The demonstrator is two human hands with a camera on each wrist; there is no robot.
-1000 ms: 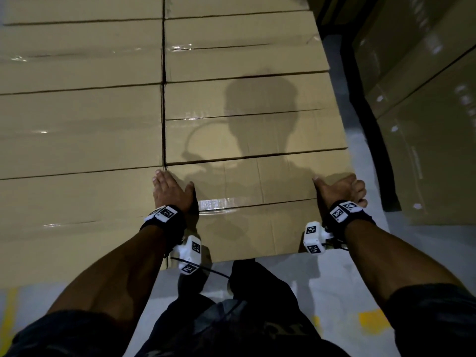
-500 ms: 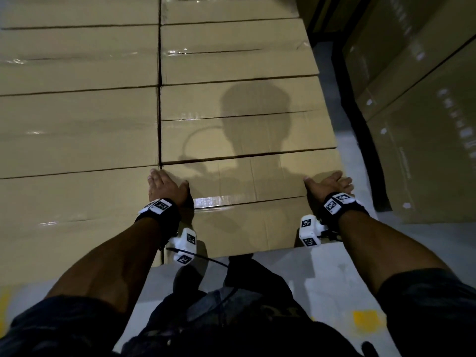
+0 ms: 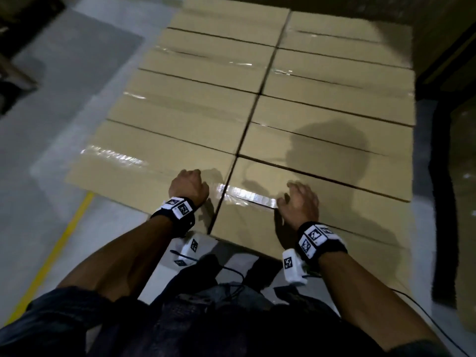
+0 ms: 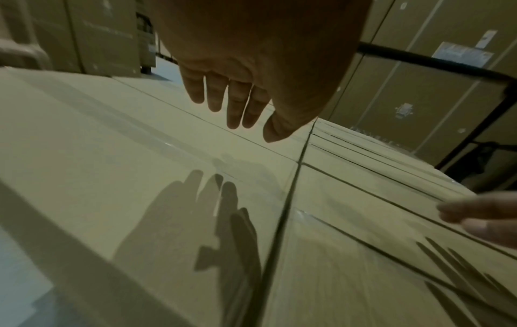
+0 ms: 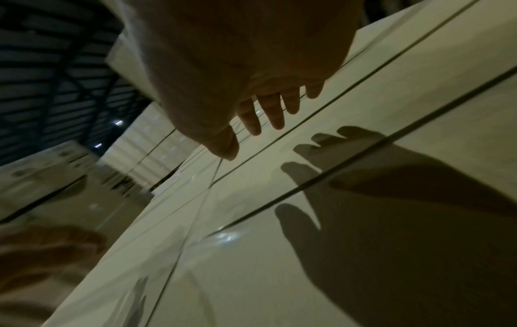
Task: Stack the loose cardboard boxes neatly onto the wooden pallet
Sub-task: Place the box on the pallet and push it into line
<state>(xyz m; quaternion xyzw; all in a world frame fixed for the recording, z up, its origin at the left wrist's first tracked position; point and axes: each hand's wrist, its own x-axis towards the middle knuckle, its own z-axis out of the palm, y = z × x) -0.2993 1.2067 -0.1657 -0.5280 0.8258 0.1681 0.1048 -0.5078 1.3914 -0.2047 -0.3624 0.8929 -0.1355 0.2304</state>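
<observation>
Flat taped cardboard boxes lie in two columns as one level layer; whatever is beneath them is hidden. My left hand (image 3: 189,186) hovers over the nearest left-column box (image 3: 134,163), close to the centre seam. Its fingers (image 4: 238,99) hang relaxed above the cardboard and hold nothing; their shadow falls below. My right hand (image 3: 300,202) hovers over the nearest right-column box (image 3: 347,217), beside its shiny tape strip. The right hand's fingers (image 5: 274,110) are loosely spread, clear of the surface and empty.
Grey floor with a yellow line (image 3: 51,253) runs along the left of the stack. Tall cardboard stacks (image 3: 463,176) and a black strip (image 3: 443,202) stand close on the right. More stacked cartons (image 4: 419,88) rise behind the layer.
Both hands have lifted off the ends of the nearest right-hand box and drawn closer together near the centre seam. The head view has swung left, showing the floor.
</observation>
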